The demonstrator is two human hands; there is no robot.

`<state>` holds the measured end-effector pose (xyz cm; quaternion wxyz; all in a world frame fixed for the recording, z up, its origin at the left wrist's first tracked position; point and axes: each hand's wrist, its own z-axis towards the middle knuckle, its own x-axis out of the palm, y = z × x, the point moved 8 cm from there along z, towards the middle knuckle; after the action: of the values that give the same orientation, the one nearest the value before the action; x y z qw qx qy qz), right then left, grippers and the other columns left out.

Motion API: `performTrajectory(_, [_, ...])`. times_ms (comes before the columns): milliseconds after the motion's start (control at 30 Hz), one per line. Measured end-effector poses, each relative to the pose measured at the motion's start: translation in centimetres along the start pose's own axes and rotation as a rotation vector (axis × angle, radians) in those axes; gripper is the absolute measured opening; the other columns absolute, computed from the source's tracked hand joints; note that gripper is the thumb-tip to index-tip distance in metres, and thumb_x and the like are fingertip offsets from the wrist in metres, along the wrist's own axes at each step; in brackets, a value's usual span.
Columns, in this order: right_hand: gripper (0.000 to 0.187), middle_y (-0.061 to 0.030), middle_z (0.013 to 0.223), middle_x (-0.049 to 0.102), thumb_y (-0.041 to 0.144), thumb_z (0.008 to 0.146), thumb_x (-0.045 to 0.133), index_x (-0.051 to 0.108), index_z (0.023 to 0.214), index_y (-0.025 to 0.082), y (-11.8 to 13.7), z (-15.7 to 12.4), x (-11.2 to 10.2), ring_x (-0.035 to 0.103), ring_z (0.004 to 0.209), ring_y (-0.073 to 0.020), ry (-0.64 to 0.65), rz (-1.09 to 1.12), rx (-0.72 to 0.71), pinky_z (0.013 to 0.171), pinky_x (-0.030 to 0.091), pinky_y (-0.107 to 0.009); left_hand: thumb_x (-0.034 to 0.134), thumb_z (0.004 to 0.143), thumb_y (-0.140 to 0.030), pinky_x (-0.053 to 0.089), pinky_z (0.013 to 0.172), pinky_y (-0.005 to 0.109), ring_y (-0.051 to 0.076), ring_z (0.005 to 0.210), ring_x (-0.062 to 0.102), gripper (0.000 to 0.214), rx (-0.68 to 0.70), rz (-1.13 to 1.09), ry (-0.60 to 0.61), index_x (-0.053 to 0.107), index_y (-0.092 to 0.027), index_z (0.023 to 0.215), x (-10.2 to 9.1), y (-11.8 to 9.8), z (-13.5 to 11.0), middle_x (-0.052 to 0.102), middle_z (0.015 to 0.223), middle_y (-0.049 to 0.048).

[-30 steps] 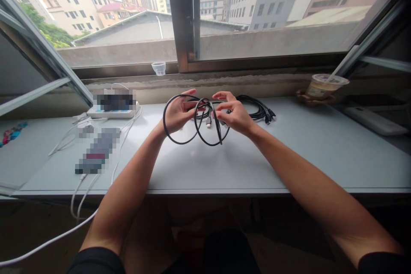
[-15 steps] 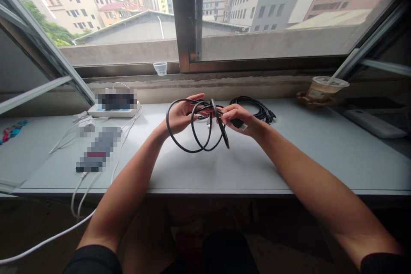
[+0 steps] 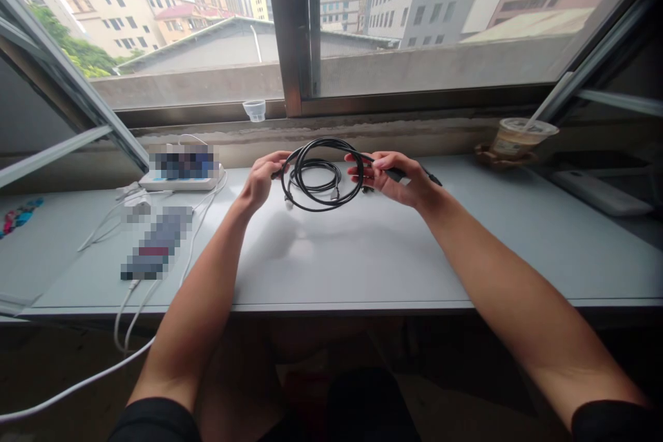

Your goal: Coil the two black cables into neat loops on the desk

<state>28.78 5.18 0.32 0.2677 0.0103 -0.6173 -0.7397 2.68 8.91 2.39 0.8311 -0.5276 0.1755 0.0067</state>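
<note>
A coiled black cable point(image 3: 322, 208) hangs in loops just above the tabletop point(image 3: 362, 255), in the middle of the frame. The left hand's point(image 3: 262, 181) fingers point(image 3: 274, 163) pinch one stretch of it; the right hand's point(image 3: 388, 176) fingers point(image 3: 362, 166) and thumb press around its black plug point(image 3: 396, 175).

The left hand point(image 3: 259, 181) and right hand point(image 3: 394, 178) are moving farther apart. Between them, the black cable point(image 3: 322, 141) is drawing up from 2 big drooping loops into a tighter, rounder coil.
</note>
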Motion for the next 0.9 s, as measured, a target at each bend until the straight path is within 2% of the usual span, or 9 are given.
performTrajectory(100, [0.021,-0.0087,0.123,0.075,0.024,0.075,0.073,0.053,0.070,0.020,-1.0,0.3,0.8,0.075,0.099,-0.0237,-0.021,-0.022,0.007,0.095,0.059,-0.044,0.049,0.097,-0.054,0.045,0.074,0.034,0.020,0.077,0.056,0.046,-0.046,0.174,-0.049,0.072,-0.015,0.106,0.4,-0.1,-0.5,0.060,0.079,0.0042])
performTrajectory(200, [0.020,-0.0077,0.125,0.071,0.017,0.073,0.071,0.059,0.089,0.020,-2.0,0.6,1.6,0.075,0.095,-0.0206,-0.074,-0.009,0.004,0.092,0.061,-0.042,0.062,0.093,-0.044,0.043,0.077,0.034,0.020,0.080,0.057,0.025,-0.090,0.437,-0.123,0.062,-0.020,0.101,1.1,-0.2,-1.1,0.063,0.086,0.0028])
performTrajectory(300, [0.061,-0.0026,0.123,0.070,0.007,0.066,0.068,0.057,0.122,0.029,-2.5,0.7,2.1,0.075,0.093,-0.0181,-0.108,0.017,-0.004,0.087,0.062,-0.039,0.052,0.095,-0.027,0.044,0.082,0.036,0.023,0.085,0.059,0.011,-0.154,0.498,-0.155,0.055,-0.021,0.104,1.7,0.1,-1.5,0.065,0.091,0.0047])
performTrajectory(367, [0.084,0.0004,0.118,0.069,0.005,0.065,0.068,0.048,0.140,0.036,-2.9,0.7,2.6,0.074,0.090,-0.0171,-0.083,0.010,0.022,0.082,0.063,-0.037,0.047,0.096,-0.022,0.045,0.085,0.038,0.024,0.089,0.059,0.015,-0.169,0.477,-0.138,0.053,-0.021,0.109,2.1,0.3,-1.6,0.065,0.095,0.0063])
performTrajectory(433, [0.089,0.0025,0.108,0.067,0.009,0.069,0.073,0.044,0.149,0.037,-3.2,0.7,3.0,0.071,0.081,-0.0150,-0.061,-0.002,0.032,0.078,0.063,-0.035,0.046,0.095,-0.020,0.045,0.089,0.038,0.024,0.093,0.060,0.020,-0.125,0.449,-0.111,0.052,-0.020,0.114,2.6,0.2,-1.6,0.065,0.100,0.0073])
performTrajectory(533, [0.072,0.0067,0.084,0.058,0.028,0.084,0.079,0.049,0.150,0.032,-3.3,0.9,3.0,0.054,0.057,-0.0084,-0.094,-0.034,-0.019,0.062,0.059,-0.029,0.048,0.093,-0.018,0.044,0.092,0.037,0.023,0.097,0.058,0.026,-0.003,0.394,-0.035,0.052,-0.019,0.119,3.9,-0.7,-1.8,0.065,0.105,0.0073])
performTrajectory(633, [0.061,0.0094,0.070,0.044,0.049,0.089,0.080,0.060,0.142,0.027,-3.2,1.1,2.3,0.031,0.047,-0.0053,-0.160,-0.104,-0.082,0.043,0.039,-0.020,0.051,0.095,-0.026,0.043,0.085,0.033,0.020,0.089,0.054,0.027,0.032,0.323,0.054,0.057,-0.017,0.120,5.0,-1.3,-2.0,0.063,0.098,0.0047])
performTrajectory(767, [0.059,0.0072,0.069,0.042,0.060,0.083,0.085,0.072,0.125,0.021,-2.4,0.9,1.4,0.029,0.049,-0.0053,-0.205,-0.174,-0.087,0.037,0.024,-0.019,0.052,0.098,-0.050,0.040,0.068,0.029,0.015,0.074,0.048,0.047,-0.039,-0.002,0.224,0.066,-0.014,0.124,5.9,-1.4,-2.1,0.056,0.086,0.0023])
performTrajectory(900, [0.056,0.0045,0.072,0.047,0.065,0.087,0.079,0.075,0.119,0.020,-1.9,0.6,1.2,0.030,0.049,-0.0055,-0.175,-0.114,-0.029,0.038,0.026,-0.019,0.071,0.085,-0.050,0.044,0.064,0.027,0.014,0.072,0.055,0.055,-0.188,-0.333,0.314,0.074,-0.009,0.121,5.6,-0.7,-2.2,0.060,0.084,0.0040])
